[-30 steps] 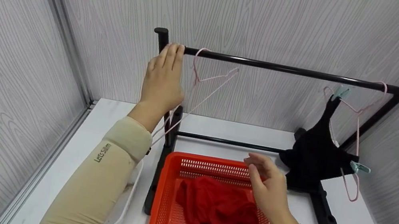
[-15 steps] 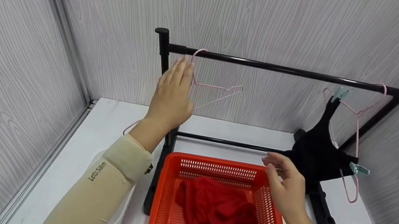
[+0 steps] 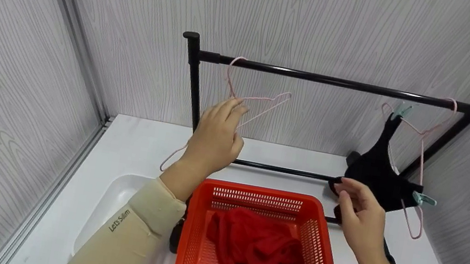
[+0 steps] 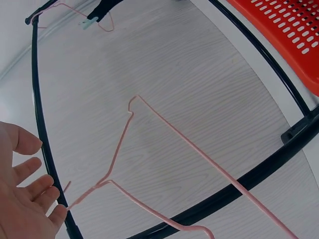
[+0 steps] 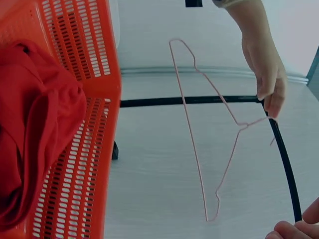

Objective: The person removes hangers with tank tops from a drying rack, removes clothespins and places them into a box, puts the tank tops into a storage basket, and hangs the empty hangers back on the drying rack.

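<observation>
A pink wire hanger [image 3: 264, 99] hangs by its hook from the left part of the black rod. My left hand [image 3: 216, 141] is in front of this hanger in the head view, hiding part of it. In the left wrist view its fingers [image 4: 42, 186] are loosely bent beside the hanger's hook, gripping nothing. My right hand [image 3: 364, 218] hovers right of the red basket, fingers relaxed, holding nothing. Behind it a black garment [image 3: 376, 170] hangs from another pink hanger [image 3: 422, 158], fastened with a pale green clothespin [image 3: 423, 199] and a second clothespin [image 3: 402, 110].
A red plastic basket [image 3: 194, 235] with a crumpled red cloth [image 3: 256, 250] stands at the front. The black rack's rod [image 3: 320, 77] runs across above the white table [image 3: 139, 135]. Partly under my left arm lies a white tray [image 3: 109, 199]. Grey wood-grain panels surround everything.
My left hand has come down and to the right from the rod's left end. The left hanger has swung and turned to face more forward. My right hand has drifted right, away from the basket.
</observation>
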The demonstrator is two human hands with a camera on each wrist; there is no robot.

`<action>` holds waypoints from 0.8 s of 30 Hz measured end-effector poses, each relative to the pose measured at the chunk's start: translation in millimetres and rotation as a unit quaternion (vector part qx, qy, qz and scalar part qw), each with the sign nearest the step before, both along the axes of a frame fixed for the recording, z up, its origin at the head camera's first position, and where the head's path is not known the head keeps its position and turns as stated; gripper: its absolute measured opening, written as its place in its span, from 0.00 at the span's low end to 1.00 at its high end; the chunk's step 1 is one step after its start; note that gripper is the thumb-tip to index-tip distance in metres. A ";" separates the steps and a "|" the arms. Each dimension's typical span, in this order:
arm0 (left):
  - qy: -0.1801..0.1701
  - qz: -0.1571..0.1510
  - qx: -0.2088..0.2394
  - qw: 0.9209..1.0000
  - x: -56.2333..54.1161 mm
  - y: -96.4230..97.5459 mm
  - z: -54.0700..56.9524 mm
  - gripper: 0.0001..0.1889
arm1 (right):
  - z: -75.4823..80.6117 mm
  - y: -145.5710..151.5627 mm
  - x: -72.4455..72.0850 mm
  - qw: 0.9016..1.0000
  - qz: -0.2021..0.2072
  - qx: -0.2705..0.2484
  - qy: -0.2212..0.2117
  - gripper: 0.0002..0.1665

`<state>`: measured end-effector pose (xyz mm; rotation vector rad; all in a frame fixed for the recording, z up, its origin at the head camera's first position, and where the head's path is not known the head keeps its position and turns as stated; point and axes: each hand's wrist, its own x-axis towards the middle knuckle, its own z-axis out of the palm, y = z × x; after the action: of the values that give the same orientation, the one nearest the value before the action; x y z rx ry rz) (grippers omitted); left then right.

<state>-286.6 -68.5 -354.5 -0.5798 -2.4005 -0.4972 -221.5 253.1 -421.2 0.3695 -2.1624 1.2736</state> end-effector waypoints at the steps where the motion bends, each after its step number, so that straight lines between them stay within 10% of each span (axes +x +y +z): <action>1: 0.000 -0.002 0.002 1.000 0.9 1.3 -1.1 0.26 | 0.8 2.6 -0.6 1.000 -0.007 0.007 0.004 0.13; 24: -0.058 -0.032 0.033 0.997 8.1 40.6 -37.9 0.24 | 15.5 45.5 -4.8 0.986 -0.131 0.103 0.022 0.13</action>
<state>-278.5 -28.0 -392.4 -0.6160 -2.4703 -0.6519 -226.4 298.6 -405.7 0.1840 -2.2248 0.8930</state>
